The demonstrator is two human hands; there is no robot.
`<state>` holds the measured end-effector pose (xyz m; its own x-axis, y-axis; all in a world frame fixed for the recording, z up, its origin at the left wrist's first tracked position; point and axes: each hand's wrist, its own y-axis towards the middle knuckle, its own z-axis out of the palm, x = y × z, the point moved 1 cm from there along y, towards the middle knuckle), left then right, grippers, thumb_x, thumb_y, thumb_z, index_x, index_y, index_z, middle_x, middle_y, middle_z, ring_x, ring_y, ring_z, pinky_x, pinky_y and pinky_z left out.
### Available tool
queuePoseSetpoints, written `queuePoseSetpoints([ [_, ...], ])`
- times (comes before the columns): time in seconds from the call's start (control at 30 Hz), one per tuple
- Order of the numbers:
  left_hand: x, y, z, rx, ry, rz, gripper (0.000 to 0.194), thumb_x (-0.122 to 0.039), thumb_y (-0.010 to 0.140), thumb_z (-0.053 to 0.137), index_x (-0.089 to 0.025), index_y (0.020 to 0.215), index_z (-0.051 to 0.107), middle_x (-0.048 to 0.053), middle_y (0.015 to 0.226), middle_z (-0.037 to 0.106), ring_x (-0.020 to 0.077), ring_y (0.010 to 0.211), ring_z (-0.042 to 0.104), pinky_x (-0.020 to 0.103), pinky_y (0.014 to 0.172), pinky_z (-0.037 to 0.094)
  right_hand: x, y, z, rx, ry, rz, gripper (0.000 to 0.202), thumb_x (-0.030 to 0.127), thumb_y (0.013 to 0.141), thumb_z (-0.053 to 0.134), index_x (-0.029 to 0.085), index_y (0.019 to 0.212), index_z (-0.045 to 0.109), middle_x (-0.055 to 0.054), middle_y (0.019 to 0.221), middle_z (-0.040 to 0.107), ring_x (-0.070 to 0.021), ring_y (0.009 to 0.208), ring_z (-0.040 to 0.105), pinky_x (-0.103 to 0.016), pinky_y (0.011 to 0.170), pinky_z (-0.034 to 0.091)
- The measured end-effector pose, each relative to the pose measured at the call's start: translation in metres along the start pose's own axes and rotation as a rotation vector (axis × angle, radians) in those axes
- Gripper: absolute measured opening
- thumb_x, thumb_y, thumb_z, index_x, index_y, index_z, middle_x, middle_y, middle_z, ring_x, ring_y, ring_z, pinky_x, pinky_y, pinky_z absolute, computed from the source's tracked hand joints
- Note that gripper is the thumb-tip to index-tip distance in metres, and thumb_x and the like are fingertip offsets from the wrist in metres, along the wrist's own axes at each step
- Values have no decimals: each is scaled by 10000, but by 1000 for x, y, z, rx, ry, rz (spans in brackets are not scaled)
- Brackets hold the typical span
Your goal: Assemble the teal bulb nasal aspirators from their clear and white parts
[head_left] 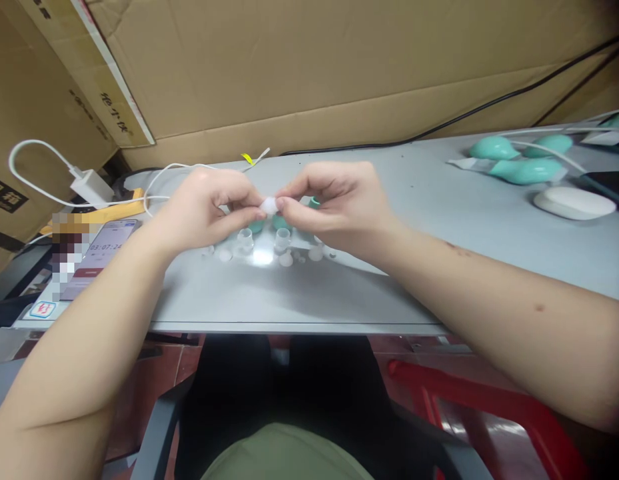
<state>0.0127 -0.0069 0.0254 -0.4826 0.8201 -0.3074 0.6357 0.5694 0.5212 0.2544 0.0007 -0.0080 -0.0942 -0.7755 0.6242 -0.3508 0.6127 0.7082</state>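
Observation:
Between the fingertips of both hands is a small white translucent plastic piece (pixel 269 205); its exact kind is hidden by the fingers. My left hand (pixel 216 203) pinches it from the left with thumb and forefinger. From the right, my right hand (pixel 334 200) grips it the same way. Just below on the table stand two clear short plastic tubes, a left tube (pixel 246 241) and a right tube (pixel 282 241). Several small white discs lie around them, one of them a white disc (pixel 286 259). Green rounded pieces (pixel 280 223) show partly behind the hands.
On the grey table (pixel 389 293), green bulb-shaped pieces (pixel 529 171) and a white oval object (pixel 574 202) lie at right. A phone (pixel 102 257) and a white charger (pixel 92 188) are at left. Cardboard (pixel 314 73) stands behind, with a black cable (pixel 469 110) along it.

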Motion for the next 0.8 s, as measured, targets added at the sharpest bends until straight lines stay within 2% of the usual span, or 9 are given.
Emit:
queuePoseSetpoints([
  [0.1, -1, 0, 2, -54, -30, -6, 228, -347, 1022, 783, -276, 806, 772, 12, 756, 785, 192, 729, 729, 352, 706, 527, -3, 0, 4, -55, 35, -13, 160, 182, 918, 777, 253, 776, 796, -9, 816, 842, -194, 757, 786, -344, 721, 660],
  [0.2, 1, 0, 7, -104, -131, -71, 234, -367, 988, 850, -268, 797, 759, 16, 775, 793, 182, 682, 707, 351, 626, 511, -7, 0, 7, -109, 35, -35, 158, 196, 948, 770, 254, 812, 823, -9, 827, 848, -189, 739, 781, -346, 713, 671],
  [0.33, 3, 0, 13, -96, -267, -175, 241, -417, 978, 905, -261, 836, 788, 30, 781, 800, 179, 625, 690, 356, 558, 509, -8, -1, 8, -138, 16, -74, 165, 231, 968, 783, 254, 813, 831, -6, 823, 844, -183, 741, 773, -338, 703, 671],
  [0.57, 5, -1, 13, -96, -362, -229, 264, -486, 1009, 911, -255, 907, 833, 41, 776, 811, 184, 606, 717, 349, 538, 533, -6, 0, 5, -123, 27, -116, 153, 219, 964, 803, 250, 814, 816, -5, 828, 846, -176, 748, 778, -325, 725, 678],
  [0.8, 3, -1, 12, -123, -370, -232, 278, -489, 948, 961, -269, 875, 807, 20, 766, 807, 172, 579, 703, 345, 521, 541, -6, 4, 3, -50, 194, 69, 118, 233, 989, 828, 241, 875, 800, -15, 839, 852, -181, 734, 795, -329, 722, 698],
])
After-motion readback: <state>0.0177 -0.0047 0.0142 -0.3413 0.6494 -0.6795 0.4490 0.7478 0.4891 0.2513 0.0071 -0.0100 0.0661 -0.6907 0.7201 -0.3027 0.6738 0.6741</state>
